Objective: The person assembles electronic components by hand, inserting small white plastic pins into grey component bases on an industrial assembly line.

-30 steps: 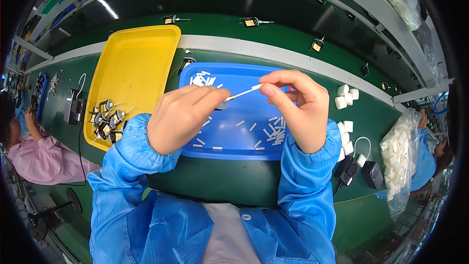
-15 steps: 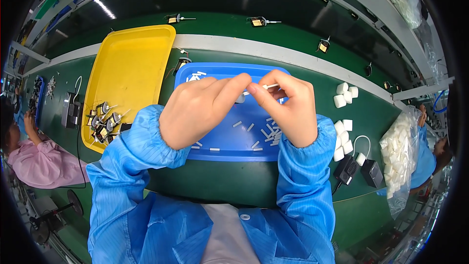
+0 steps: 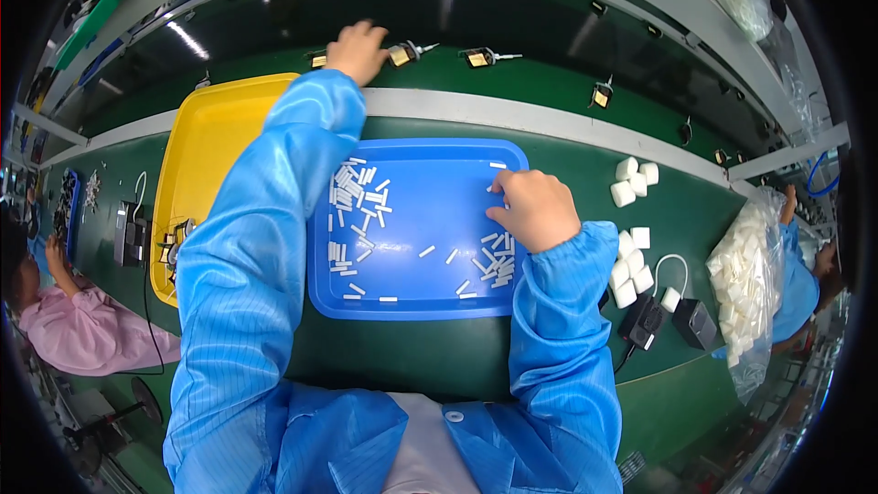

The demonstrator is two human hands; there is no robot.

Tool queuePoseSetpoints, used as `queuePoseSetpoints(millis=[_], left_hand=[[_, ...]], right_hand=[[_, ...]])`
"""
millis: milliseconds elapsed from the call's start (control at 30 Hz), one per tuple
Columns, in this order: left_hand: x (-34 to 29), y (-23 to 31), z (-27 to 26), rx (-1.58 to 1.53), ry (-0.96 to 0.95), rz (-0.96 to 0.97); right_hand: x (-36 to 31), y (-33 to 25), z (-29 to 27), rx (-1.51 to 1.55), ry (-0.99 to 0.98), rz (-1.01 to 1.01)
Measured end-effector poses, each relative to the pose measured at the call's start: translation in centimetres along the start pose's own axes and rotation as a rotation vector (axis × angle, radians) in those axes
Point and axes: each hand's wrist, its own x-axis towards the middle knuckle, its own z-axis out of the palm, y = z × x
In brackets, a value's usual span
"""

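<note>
My left hand is stretched out over the far green belt, fingers apart and slightly blurred, with nothing visible in it. Right beside its fingertips lies a small black component with a yellowish face and a thin pale stem. A similar component is partly covered by the hand's other side. Over the right side of the blue tray, my right hand is bent, with thumb and forefinger apart. By the forefinger tip shows a bit of white tube. Short white tubes are scattered in the tray.
A yellow tray with several components stands on the left, partly behind my left sleeve. White blocks, black adapters and a clear bag of white pieces are on the right. Co-workers sit at both sides. A pale rail borders the belt.
My hands were together over the blue tray with a white stem between them. The left has moved to the far belt, where another component now lies; the right has lowered to the tray's right side.
</note>
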Motion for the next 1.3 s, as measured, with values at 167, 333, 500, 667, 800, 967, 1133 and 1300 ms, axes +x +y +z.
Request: queuePoseSetpoints(millis=[167, 333, 500, 667, 800, 967, 1133, 1300], left_hand=[[-0.8, -8.6, 0.0, 0.071, -0.336, -0.208], [-2.2, -5.8, -1.7, -0.071, -0.174, -0.153], [-5.5, -4.1, -5.5, -0.422, -0.097, -0.028], [-12.2, 2.0, -12.5, -1.157, -0.518, -0.154], [-16.7, 6.4, -16.0, -1.111, -0.416, -0.02], [-18.5, 8.1, -18.1, -0.995, -0.388, 0.01], [-18.8, 8.0, -17.8, -0.891, -0.201, 0.169], [-18.6, 8.4, -17.9, -0.881, -0.23, 0.169]], right_hand=[[0.9, -0.7, 1.5, -0.106, 0.092, -0.011], [2.5, -0.5, 3.7, -0.113, 0.214, 0.076], [2.7, -0.6, 3.2, 0.001, 0.12, 0.035], [1.2, -2.6, -1.2, 0.591, 0.325, -0.257], [-1.6, -4.6, -3.9, 1.164, 0.336, -0.252], [-2.8, -5.2, -4.8, 1.326, 0.447, -0.272], [-2.9, -5.5, -4.9, 1.252, 0.459, -0.288], [-3.1, -4.7, -5.0, 1.213, 0.413, -0.294]])
